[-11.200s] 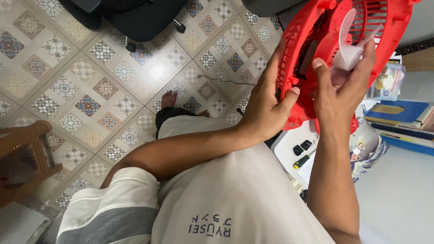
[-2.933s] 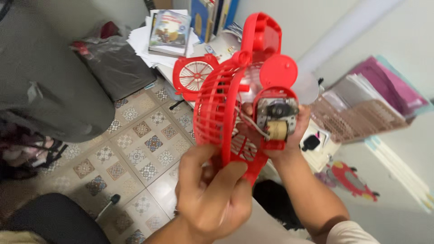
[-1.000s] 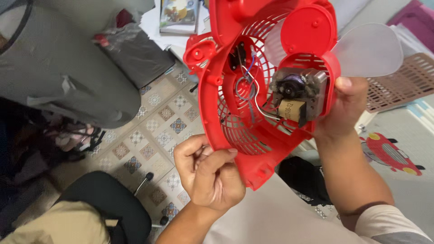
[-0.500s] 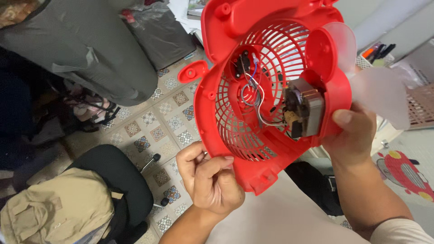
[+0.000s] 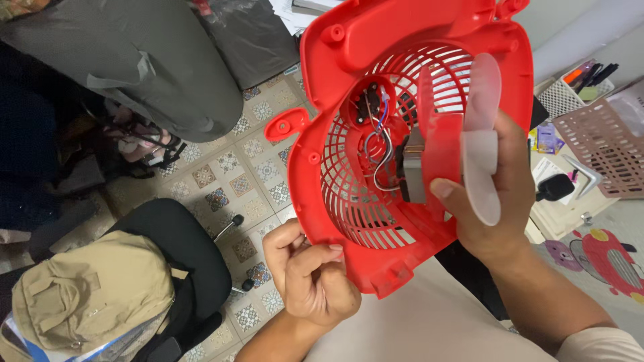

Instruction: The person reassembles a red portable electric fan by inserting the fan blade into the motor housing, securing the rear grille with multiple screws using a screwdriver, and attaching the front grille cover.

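Centrally, one red fan housing stands long axis upright, grille facing left (motor exposed); left hand pinches its lower rim, right hand grips motor and translucent blade.

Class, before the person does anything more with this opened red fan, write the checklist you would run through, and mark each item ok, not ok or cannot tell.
1. Right hand grips the motor mount of the red plastic fan housing: ok.
2. Left hand pinches the housing's lower rim: ok.
3. Translucent fan blade clear of fingers: not ok, the right hand lies against it.
4. Loose wires clear of the grey metal motor: not ok, they run beside it.
5. Fan unplugged: cannot tell.
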